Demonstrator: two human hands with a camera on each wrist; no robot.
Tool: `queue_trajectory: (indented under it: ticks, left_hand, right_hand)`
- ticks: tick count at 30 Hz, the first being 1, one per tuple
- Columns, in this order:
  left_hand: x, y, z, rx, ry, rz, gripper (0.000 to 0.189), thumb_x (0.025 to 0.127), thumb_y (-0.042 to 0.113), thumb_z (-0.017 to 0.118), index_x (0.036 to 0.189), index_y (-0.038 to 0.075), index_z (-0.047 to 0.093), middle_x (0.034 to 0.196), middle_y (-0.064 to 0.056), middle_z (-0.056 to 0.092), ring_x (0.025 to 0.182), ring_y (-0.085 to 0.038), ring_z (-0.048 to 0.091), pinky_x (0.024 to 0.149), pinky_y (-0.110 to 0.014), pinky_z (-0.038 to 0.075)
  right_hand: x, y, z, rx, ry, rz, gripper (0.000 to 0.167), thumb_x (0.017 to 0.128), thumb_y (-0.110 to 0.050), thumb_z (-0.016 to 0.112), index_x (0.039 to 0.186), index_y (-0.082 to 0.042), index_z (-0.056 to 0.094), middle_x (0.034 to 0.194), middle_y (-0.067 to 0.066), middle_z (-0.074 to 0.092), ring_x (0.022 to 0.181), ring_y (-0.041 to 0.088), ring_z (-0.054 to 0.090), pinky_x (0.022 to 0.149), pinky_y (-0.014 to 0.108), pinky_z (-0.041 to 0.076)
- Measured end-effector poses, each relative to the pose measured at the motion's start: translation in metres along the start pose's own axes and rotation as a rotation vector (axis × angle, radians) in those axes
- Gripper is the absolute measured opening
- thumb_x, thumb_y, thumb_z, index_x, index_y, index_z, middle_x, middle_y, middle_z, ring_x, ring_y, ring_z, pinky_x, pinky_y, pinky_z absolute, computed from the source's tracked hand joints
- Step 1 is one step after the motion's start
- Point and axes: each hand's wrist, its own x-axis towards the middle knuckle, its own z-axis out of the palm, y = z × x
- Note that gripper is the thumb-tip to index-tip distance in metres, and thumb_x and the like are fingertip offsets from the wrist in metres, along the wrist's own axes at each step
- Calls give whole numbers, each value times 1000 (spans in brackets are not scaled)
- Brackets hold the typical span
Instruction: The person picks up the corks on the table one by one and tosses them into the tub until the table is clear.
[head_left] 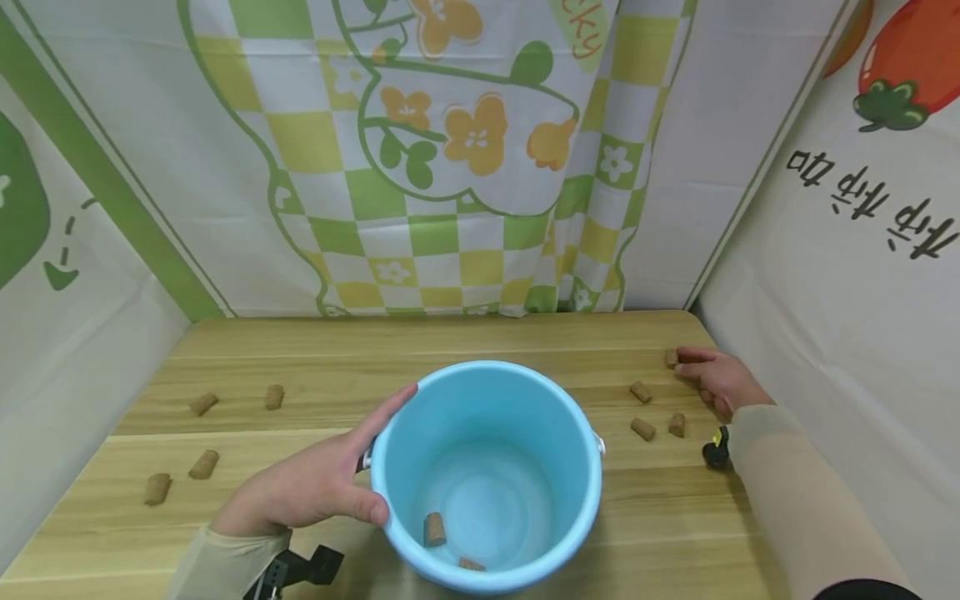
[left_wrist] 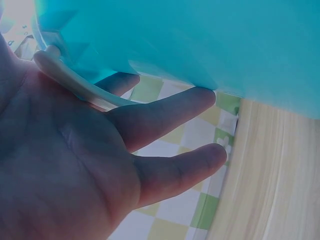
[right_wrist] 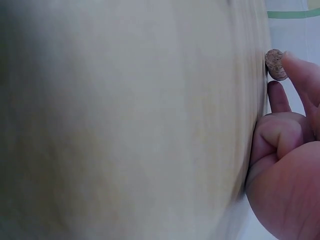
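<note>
A light blue bucket is set on a wood-grain tabletop. Its left side is steadied by the left hand: the thumb is laid at the rim, and the straight fingers are spread along the outer wall, beside the pale handle. At the far right, a cork stopper is touched by a fingertip of the right hand; whether a pinch has been closed on it cannot be told. Three stoppers are scattered near that hand, four others are spread at the left, and two corks are contained in the bucket.

The corks are judged very light, firm but slightly springy, not slippery, and apt to roll; they are best grasped across their curved sides.

No brand is seen on the bucket. On the printed cloth backdrop, "cky" can be read, cut short; on the right-hand wall cloth, upside-down characters appear to be 柿柿如.
</note>
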Motion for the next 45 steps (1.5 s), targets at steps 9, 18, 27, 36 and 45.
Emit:
queue_trajectory:
  ticks: [9,18,27,36,45]
  left_hand:
    - [0,-1,1,-32,-4,-3,114,84,36,83,161,31,-1,155,-14,33,128,-37,47,97,-39,45]
    - [0,-1,1,-14,2,7,113,83,37,83,161,36,1,155,-13,33,127,-36,48,96,-39,45]
    - [-1,-2,0,-3,3,10,112,84,38,83,161,35,1,155,-13,33,127,-36,48,96,-38,45]
    - [0,-6,0,-3,2,41,113,84,39,82,162,29,0,154,-17,32,126,-40,47,97,-37,45]
    - [-1,-2,0,15,9,8,114,83,38,83,161,32,1,155,-13,33,127,-36,48,96,-38,45]
  right_hand:
    - [3,-2,5,-45,-40,-43,65,96,-18,69,154,-8,39,145,14,45,46,1,35,43,21,36]
    - [11,-4,8,14,-17,-57,60,99,-11,63,153,-3,38,149,19,38,45,1,36,43,20,37]
    - [12,2,6,100,-1,-46,50,106,-13,50,152,0,37,125,7,50,52,2,37,44,19,36]
    - [7,0,2,165,-23,-54,51,106,-11,47,153,3,33,93,-7,56,50,2,36,43,19,34]
    - [-1,2,1,179,-36,-38,52,107,-11,45,154,3,29,115,-1,51,51,1,34,48,19,36]
